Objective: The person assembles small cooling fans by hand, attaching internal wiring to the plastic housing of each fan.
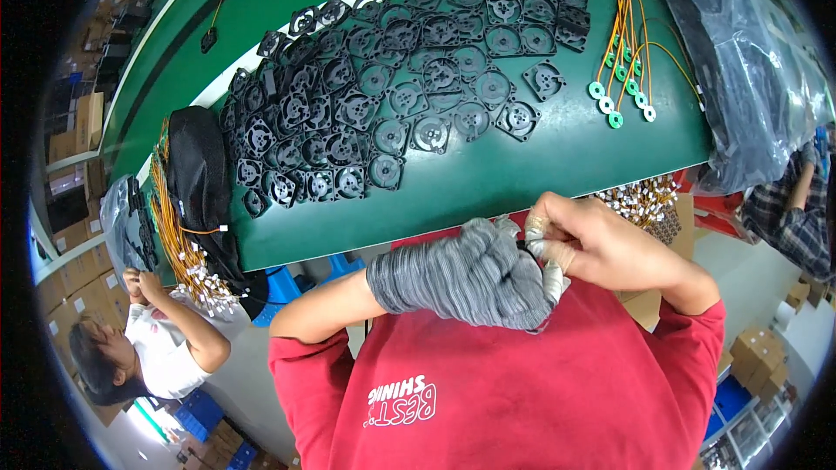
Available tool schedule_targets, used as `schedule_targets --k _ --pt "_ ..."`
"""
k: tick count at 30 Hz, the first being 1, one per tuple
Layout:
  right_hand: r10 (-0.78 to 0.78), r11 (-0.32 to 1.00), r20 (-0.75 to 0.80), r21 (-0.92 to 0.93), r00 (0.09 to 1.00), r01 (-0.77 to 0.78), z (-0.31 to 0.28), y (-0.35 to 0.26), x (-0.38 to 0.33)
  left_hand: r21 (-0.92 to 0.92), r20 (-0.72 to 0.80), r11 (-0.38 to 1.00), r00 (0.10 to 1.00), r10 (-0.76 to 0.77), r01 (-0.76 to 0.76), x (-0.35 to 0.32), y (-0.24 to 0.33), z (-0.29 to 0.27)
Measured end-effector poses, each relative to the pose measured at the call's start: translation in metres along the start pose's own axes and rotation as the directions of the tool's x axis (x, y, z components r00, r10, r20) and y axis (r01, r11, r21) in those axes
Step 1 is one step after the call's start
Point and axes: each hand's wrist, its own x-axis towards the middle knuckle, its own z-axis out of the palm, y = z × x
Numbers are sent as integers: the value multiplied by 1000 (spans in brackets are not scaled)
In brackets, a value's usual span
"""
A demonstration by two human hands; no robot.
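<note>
Just right of frame centre, the right hand (601, 242) pinches a mostly hidden dark part (523, 245), likely light and rigid, best gripped by its edges; the curled left hand's (477, 277) hold cannot be determined.

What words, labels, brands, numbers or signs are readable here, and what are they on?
Red shirt: white lettering, upside down in this view; I won't copy its words.
Cartons at left: white labels, too small to read.
Black frames: any marks are too small to read.
</note>
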Motion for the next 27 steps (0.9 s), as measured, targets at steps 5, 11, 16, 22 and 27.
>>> schedule_targets --k 5,11,16,22,27 --pt "181 700 248 647 952 -302 -7 8 9 -668 455 335 722 -521 664 -2 -12 -5" --pt "132 589 192 774 972 -233 -4 5 15 -738 627 -368 373 -684 566 -10 1 0" --pt "118 830 -91 556 989 -48 0 -3 14 -736 650 -422 377 -660 529 -14 -3 4" --pt "-500 859 -376 -330 780 391 7 0 16 -724 676 -479 368 -639 497 -12 -6 5" --pt "-547 825 -400 -404 736 394 8 4 16 -738 651 -418 395 -648 530 -11 -8 5"
